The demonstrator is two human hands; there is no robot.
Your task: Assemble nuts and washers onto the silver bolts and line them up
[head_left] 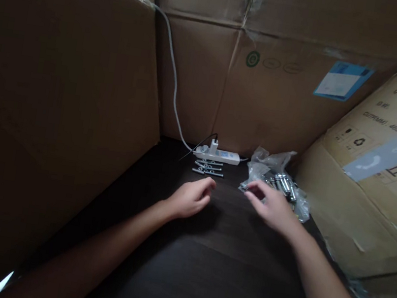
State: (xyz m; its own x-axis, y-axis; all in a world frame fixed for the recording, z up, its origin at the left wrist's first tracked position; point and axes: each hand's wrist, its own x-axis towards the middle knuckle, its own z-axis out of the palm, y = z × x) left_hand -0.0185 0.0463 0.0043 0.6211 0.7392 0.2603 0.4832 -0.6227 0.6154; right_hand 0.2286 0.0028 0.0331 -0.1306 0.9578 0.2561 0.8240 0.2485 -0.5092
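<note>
My left hand (190,197) hovers above the dark table with its fingers loosely curled, a gap between thumb and index finger and nothing held. Just beyond it lie several silver metal bolts (213,173), set side by side in rows. On the right, a clear plastic bag (269,159) spreads open with more shiny metal bolts (284,186) in it. My right hand (270,204) is at the bag's near left edge, thumb and index finger closing around a bit of grey plastic. The palm hides part of the bag.
Behind the bolts lies a white power strip (232,158) with a plug (214,146) in it. Its pale cable (175,78) climbs the cardboard at the back. Cardboard walls stand on the left (64,74), back (199,69) and right (347,201).
</note>
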